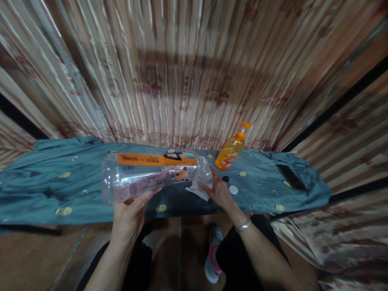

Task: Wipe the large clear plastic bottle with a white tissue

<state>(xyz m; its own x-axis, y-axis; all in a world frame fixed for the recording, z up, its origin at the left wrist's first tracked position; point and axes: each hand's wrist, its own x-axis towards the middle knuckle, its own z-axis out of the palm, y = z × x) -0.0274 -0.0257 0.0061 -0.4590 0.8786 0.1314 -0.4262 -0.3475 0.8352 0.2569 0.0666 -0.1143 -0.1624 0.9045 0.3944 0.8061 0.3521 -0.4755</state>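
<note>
A large clear plastic bottle [139, 178] with an orange and grey label lies sideways in the air above the cloth-covered table, its neck to the right. My left hand [130, 210] is closed around the bottle's lower side near its base. Up by the neck, my right hand [220, 190] presses a white tissue [198, 189] against the bottle, fingers bent around it. The fingertips are partly hidden by the tissue and neck. Just past my right hand, a white cap [233, 190] and a small black cap [226, 178] lie on the cloth.
An orange pump bottle [230, 151] of yellow liquid stands behind my right hand. A dark phone-like slab [291, 177] lies at the right on the blue-green cloth [87, 182]. A pleated curtain [182, 81] hangs behind the table, with black bars [336, 105] slanting at the sides.
</note>
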